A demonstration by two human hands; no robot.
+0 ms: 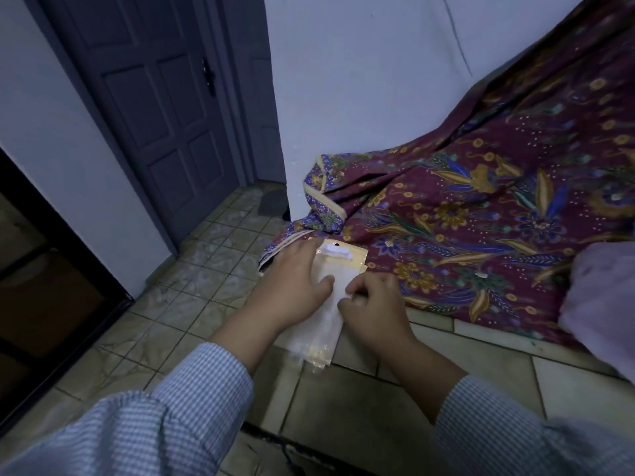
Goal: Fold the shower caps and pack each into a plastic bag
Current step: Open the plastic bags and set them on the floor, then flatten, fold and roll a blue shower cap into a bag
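A clear plastic bag (330, 266) with a gold backing and a white hang tab lies on the tiled floor at the edge of the patterned cloth. Inside or on it shows a white folded shower cap (318, 333). My left hand (292, 286) lies flat on the bag's left side with fingers stretched toward the tab. My right hand (374, 304) has its fingers curled and pinches the bag's right edge near the middle. Whether the cap is fully inside the bag I cannot tell.
A maroon floral cloth (481, 214) covers the floor to the right and runs up the white wall. A pale bundle (604, 304) sits at the right edge. A grey door (161, 108) stands at the back left, a dark frame at the far left.
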